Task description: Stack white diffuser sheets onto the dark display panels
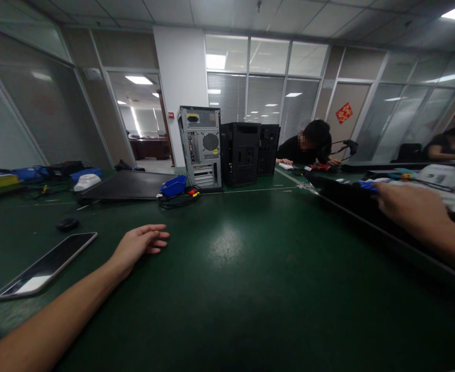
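My left hand (144, 242) rests over the green tabletop (227, 305), its fingers stretched out and slightly apart, holding nothing. A phone (49, 263) lies to its left, and a small black mouse-like object (67, 224) sits behind the phone. Far to the right, my right hand (411, 206) is closed above a large black panel (351, 206). A small blue object (368, 186) shows at its fingertips. Blur and the curled fingers hide what exactly the hand grips.
A silver computer case (202, 150) and a black case (244, 155) stand at the back, another beside them. A flat black panel (130, 184), a blue bin (173, 185) and cables (179, 200) lie back left. A person (308, 142) sits across the table.
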`<state>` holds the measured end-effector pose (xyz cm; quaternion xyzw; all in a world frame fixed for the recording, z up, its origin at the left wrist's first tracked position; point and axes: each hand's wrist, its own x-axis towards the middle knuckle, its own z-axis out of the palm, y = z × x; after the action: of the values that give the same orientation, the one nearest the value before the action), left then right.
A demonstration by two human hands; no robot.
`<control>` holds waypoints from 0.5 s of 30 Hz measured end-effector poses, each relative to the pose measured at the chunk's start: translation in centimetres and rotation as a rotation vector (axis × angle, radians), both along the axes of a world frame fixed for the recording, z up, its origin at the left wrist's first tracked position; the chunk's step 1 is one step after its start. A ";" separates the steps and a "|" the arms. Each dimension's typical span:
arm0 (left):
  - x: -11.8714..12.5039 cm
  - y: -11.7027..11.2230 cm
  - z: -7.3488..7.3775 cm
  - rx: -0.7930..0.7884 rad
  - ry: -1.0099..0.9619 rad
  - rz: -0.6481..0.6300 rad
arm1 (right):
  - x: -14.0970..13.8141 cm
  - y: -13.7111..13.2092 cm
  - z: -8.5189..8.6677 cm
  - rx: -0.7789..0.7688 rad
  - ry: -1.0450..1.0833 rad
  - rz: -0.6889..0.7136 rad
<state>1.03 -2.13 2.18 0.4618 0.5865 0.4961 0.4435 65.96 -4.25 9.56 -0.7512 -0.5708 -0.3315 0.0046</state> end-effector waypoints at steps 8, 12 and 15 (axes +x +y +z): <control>0.1 -0.1 0.0 -0.014 0.010 0.000 | 0.0 1.2 0.2 -0.110 -0.072 -0.062; 0.0 0.2 -0.3 -0.001 0.016 -0.010 | 0.1 1.7 1.2 -0.133 -0.080 -0.071; -0.1 0.3 -0.4 -0.007 0.029 -0.011 | 0.1 1.8 1.9 -0.119 -0.036 -0.082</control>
<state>0.98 -1.87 1.81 0.4707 0.5920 0.4848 0.4393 66.05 -2.41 11.48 -0.7669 -0.5581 -0.3103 -0.0638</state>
